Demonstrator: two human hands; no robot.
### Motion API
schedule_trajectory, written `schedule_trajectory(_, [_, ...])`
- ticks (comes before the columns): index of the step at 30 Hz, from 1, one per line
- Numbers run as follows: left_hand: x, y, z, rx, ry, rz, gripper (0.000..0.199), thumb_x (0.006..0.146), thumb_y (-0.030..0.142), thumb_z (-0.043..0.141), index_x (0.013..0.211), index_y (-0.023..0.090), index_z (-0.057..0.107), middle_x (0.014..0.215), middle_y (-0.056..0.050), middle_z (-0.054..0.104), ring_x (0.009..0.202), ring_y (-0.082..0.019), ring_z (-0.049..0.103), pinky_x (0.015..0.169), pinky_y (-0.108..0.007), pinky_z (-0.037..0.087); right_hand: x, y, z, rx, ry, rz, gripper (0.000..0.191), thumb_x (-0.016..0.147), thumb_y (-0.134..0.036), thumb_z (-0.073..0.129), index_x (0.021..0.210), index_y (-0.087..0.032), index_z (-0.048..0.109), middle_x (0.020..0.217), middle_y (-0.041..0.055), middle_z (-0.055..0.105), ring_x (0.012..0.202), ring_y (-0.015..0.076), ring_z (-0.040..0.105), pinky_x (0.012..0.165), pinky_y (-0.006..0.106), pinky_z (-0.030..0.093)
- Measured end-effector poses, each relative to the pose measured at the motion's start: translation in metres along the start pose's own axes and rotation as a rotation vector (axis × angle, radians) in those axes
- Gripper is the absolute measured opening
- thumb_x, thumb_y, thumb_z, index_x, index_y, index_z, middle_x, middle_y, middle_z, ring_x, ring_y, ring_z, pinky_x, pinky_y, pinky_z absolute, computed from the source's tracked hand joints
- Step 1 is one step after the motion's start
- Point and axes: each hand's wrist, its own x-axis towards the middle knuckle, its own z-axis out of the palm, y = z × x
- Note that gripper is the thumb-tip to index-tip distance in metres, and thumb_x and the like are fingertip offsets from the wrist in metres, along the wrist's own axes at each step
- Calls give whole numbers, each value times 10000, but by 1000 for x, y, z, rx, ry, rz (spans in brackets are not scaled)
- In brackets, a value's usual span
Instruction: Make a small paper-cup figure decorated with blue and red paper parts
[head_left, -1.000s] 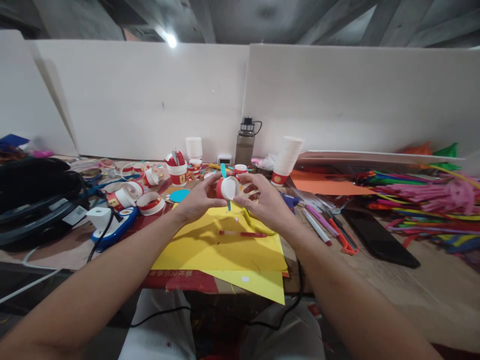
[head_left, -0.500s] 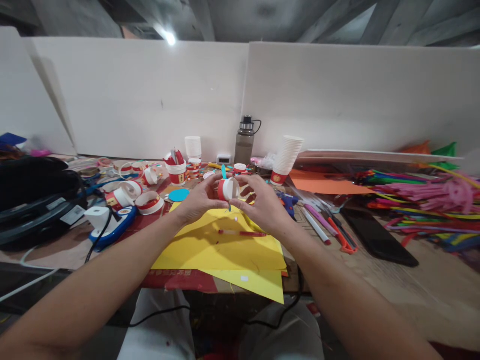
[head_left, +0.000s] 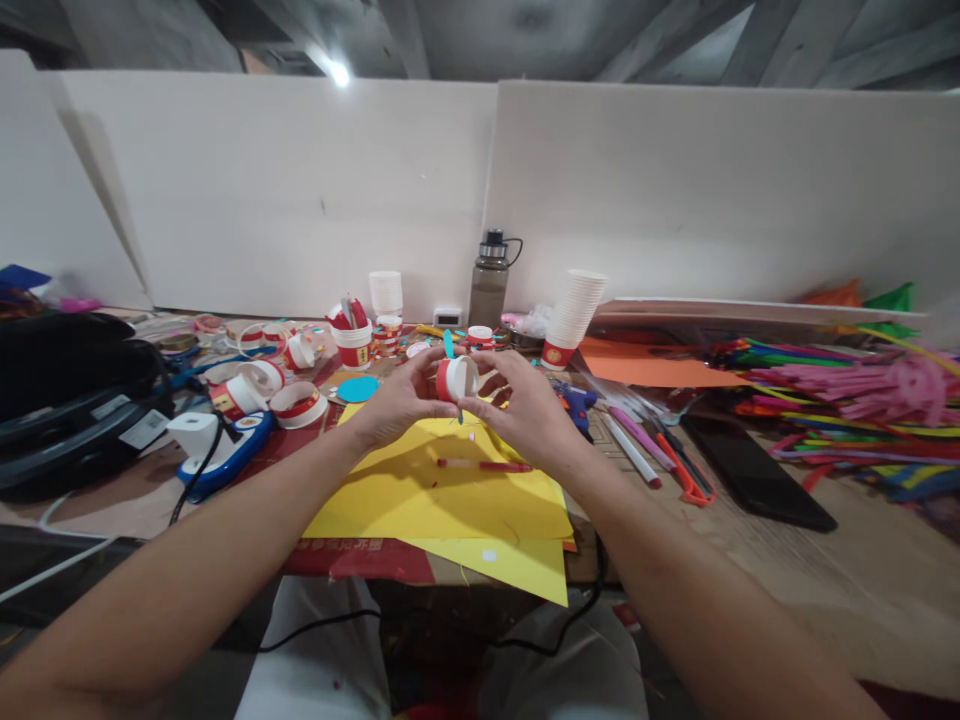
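Observation:
A short red and white paper cup piece (head_left: pixel 455 379), tipped on its side, is held between both hands above the yellow sheets (head_left: pixel 442 505). My left hand (head_left: pixel 401 398) grips its left side, with the thumb below and the fingers above. My right hand (head_left: pixel 521 400) has its thumb and fingertips at the right side of the piece. A blue-green strip (head_left: pixel 448 343) sticks up from its top, and a small tip of the same colour shows underneath. Below the hands a red pen (head_left: pixel 487 466) lies across the yellow paper.
Cut cup rings (head_left: pixel 298 404) and a blue and white power strip (head_left: pixel 225 455) are at the left. Behind stand a bottle (head_left: pixel 489 285) and stacked cups (head_left: pixel 574 315). Markers (head_left: pixel 632 452), a black phone (head_left: pixel 757 475) and coloured pipe cleaners (head_left: pixel 862 390) lie at the right.

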Motion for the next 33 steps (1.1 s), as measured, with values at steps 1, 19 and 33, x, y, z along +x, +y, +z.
schedule_trajectory(1, [0, 0, 0, -1, -4, -5, 764, 607, 196, 850, 1295, 235, 520, 1310, -111, 590, 1172, -278, 584, 942, -375, 499, 0, 0, 0, 2, 1, 8, 427, 784, -248, 718, 1186, -207, 579, 1151, 94, 593, 852, 170, 623, 721, 339, 559])
schedule_trajectory(19, [-4, 6, 6, -284, -33, -193, 688, 605, 389, 862, 1217, 197, 612, 1047, -94, 680, 831, -179, 673, 684, -244, 505, 4, 9, -1, 215, 1, 166, 263, 839, -278, 620, 1088, -193, 614, 1075, 74, 678, 880, 167, 635, 727, 309, 523])
schedule_trajectory(33, [-3, 1, 4, -313, -39, -275, 463, 744, 427, 753, 1098, 146, 653, 1059, -118, 666, 887, -177, 633, 729, -280, 532, 4, 6, 1, 162, 1, 198, 330, 782, -167, 678, 1104, -198, 610, 994, 54, 646, 755, 132, 635, 673, 291, 556])
